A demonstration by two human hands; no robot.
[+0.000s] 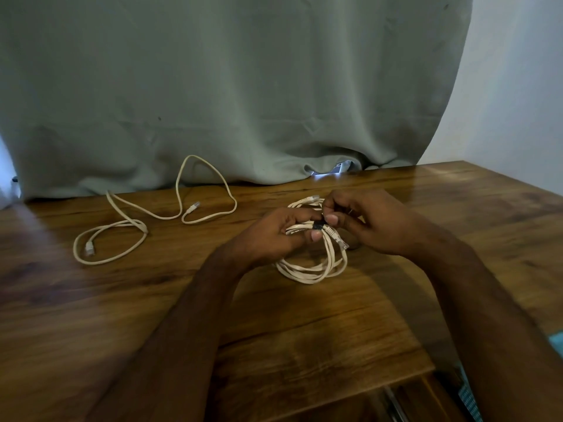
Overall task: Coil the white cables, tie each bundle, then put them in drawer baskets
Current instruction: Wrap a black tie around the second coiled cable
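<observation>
Curtain (231, 86): hangs behind the table, hem resting on its far edge.
Table (304, 330): landmark; wooden top.
Loose cable (143, 220): uncoiled on table, well left of the coil.
Coil (313, 263): mid-table, lower loops resting on the wood.
Left hand (274, 233): fingers curled round the coil's upper strands.
Right hand (365, 223): fingertips pinch the tie.
Tie (317, 226): black band across gathered strands.
Procedure: keep strands bunched flat; cinch tie snug; tuck plugs inside the loop.

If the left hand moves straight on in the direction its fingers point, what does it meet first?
Probably the right hand: the left hand points rightward at it, with only the tie on the coil between them.
</observation>
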